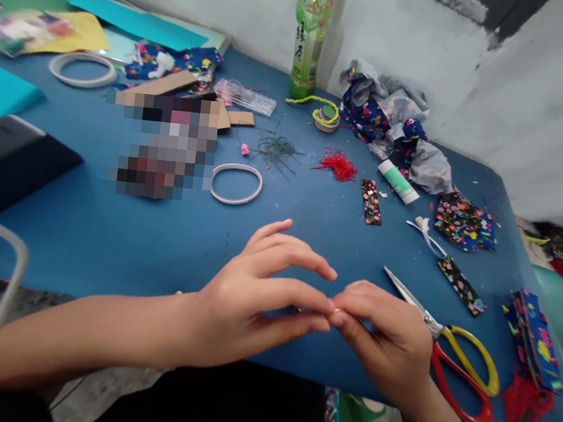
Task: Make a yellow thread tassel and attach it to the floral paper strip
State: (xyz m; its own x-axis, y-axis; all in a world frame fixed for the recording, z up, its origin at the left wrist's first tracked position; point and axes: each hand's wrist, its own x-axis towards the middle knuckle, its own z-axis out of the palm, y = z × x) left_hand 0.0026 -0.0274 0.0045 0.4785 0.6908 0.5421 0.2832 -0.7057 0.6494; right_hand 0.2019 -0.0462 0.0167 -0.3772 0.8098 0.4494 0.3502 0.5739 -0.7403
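Observation:
Over the near edge of the blue table, my left hand (262, 296) and my right hand (386, 336) meet at the fingertips. Between them shows a tiny bit of a small yellow thing (336, 311), mostly hidden, so its kind cannot be made out. Thumb and index finger of my left hand pinch at it while the other fingers spread above. My right hand is closed, its thumb and index finger pressed on the same thing. Just beside my right hand lie scissors (433, 321) with one red and one yellow handle, blades slightly parted.
At right lie a floral bookmark-like strip (462, 284) with white ribbon, folded blue floral fabric (537, 338) and a glue tube (399, 182). Farther back are red threads (339, 165), a green bottle (309, 39), crumpled fabric (397, 116) and a tape roll (236, 184). A dark box (15, 156) stands left.

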